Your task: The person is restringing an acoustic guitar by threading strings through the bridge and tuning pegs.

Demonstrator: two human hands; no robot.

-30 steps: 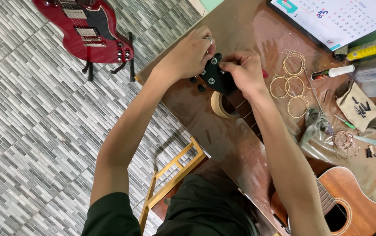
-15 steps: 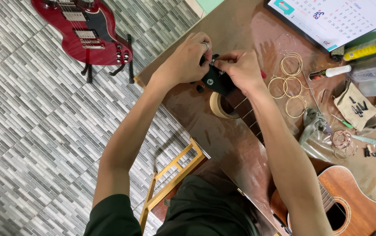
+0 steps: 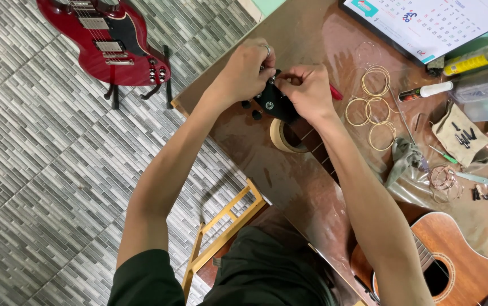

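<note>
- Gripping the black guitar headstock [image 3: 275, 103] over the tape roll [image 3: 281, 139] on the workbench [image 3: 289, 181], left hand [image 3: 246, 71] closes round its edge.
- Right hand [image 3: 309, 90] pinches, seemingly, a tuning peg; stiff, light, best held by its sides.

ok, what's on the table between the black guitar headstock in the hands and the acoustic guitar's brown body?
Head view: between black headstock and brown guitar body runs the guitar's neck, resting on a beige tape roll; the right hand and its forearm cover most of it.

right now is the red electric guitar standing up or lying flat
Upright, it seems: the red electric guitar sits in a black stand on the tiled floor, away from both hands.
</note>
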